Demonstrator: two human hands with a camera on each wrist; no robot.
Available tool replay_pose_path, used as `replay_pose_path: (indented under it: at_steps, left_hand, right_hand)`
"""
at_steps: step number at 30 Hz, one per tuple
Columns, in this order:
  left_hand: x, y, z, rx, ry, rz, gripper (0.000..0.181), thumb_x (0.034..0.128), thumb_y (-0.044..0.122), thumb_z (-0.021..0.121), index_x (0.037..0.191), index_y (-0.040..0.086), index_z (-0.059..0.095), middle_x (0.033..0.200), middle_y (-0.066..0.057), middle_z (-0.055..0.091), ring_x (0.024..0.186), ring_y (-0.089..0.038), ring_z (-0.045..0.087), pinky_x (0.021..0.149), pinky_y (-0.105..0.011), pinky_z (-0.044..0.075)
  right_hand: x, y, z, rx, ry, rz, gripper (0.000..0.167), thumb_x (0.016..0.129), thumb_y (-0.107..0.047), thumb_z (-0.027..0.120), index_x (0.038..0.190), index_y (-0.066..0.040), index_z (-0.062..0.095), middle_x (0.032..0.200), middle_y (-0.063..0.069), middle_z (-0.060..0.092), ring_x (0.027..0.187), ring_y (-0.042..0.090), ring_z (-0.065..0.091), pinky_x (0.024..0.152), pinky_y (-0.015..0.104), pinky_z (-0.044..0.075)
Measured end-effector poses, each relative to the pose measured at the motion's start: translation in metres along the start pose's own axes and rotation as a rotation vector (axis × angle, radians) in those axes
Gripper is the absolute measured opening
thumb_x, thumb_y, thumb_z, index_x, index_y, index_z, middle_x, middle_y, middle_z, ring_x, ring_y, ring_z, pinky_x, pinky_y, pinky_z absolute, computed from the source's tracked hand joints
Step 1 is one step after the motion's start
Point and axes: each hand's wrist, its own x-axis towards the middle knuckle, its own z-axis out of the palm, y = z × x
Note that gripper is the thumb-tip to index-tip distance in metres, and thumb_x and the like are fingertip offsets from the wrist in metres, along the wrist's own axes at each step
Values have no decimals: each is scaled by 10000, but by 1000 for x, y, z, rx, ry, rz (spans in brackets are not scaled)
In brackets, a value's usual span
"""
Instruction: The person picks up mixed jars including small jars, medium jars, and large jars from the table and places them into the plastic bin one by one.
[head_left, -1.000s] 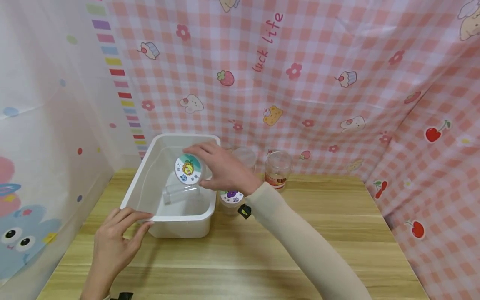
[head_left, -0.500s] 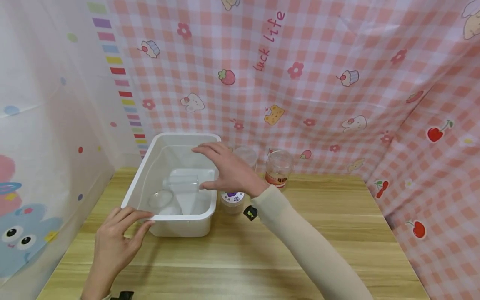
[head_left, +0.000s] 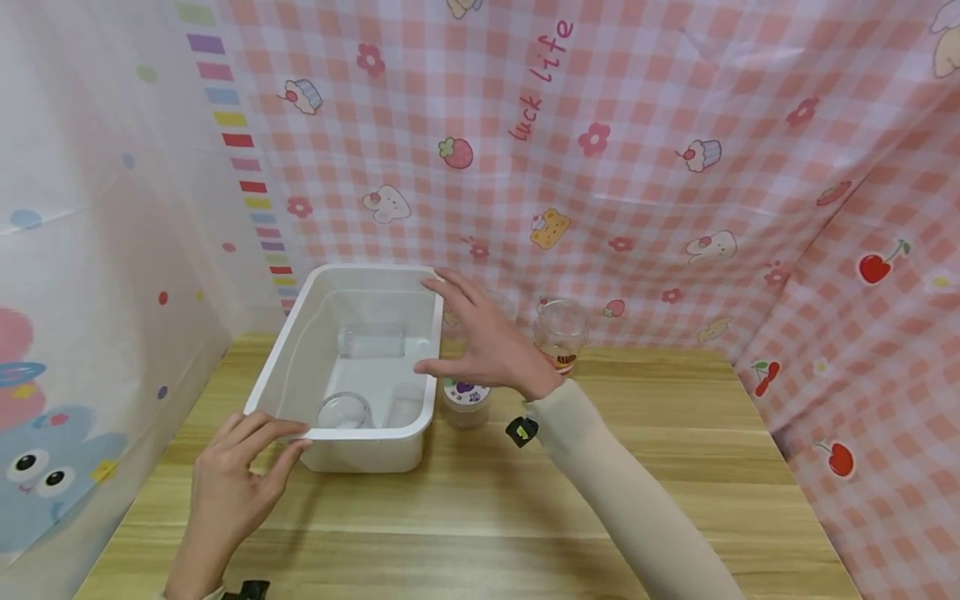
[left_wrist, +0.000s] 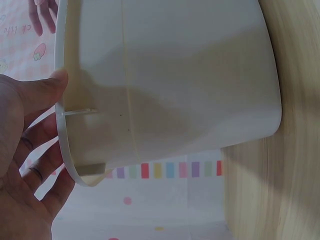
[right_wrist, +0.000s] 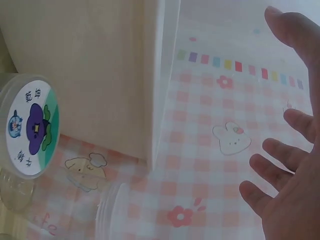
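A white bin (head_left: 365, 456) stands on the table at the left in the head view, with several clear containers in it, among them a cylindrical one (head_left: 372, 342) lying at the back. My left hand (head_left: 234, 483) pinches the bin's near left corner rim; in the left wrist view the thumb and fingers of that hand (left_wrist: 35, 135) are on either side of the rim. My right hand (head_left: 491, 340), empty, hovers over the bin's right rim, fingers spread. Below it stands a jar with a purple-patterned lid (head_left: 467, 393), also in the right wrist view (right_wrist: 34, 127).
A clear jar with a red and yellow label (head_left: 561, 333) stands right of my right hand. Another clear container (right_wrist: 113, 212) is partly hidden behind that hand in the head view. Checked cloth (head_left: 637, 167) hangs behind the wooden table (head_left: 600, 483).
My right hand has let go of the sunflower-lidded container, now in the bin, and moved right, out over the rim. The containers in the bin have shifted. My left hand has stayed on the rim.
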Motion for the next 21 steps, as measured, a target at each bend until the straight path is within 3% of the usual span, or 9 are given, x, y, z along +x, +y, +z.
replay_pose_path:
  at_steps: [11, 17, 21]
  left_hand:
    - [1, 0, 2, -18, 36, 31, 245, 702, 97, 895, 923, 145, 802, 843, 33, 721, 741, -106, 468, 602, -212, 347]
    - [1, 0, 2, -15, 34, 33, 239, 707, 108, 895, 923, 149, 802, 841, 37, 719, 729, -121, 469, 616, -190, 333]
    - [0, 0, 2, -12, 35, 32, 235, 709, 112, 894, 922, 148, 802, 842, 35, 721, 737, -97, 457, 620, -169, 321]
  right_hand:
    - [-17, 24, -7, 35, 132, 120, 1112, 736, -582, 871, 1623, -302, 261, 1716, -32, 197, 1578, 250, 217, 1208, 613, 282]
    - [-24, 43, -9, 64, 197, 189, 1134, 731, -577, 878, 1625, -361, 214, 1704, -48, 220, 1569, 246, 240, 1183, 625, 322]
    - [-30, 54, -12, 68, 228, 227, 1136, 718, -599, 877, 1619, -352, 231, 1702, -43, 231, 1579, 252, 207, 1199, 634, 286]
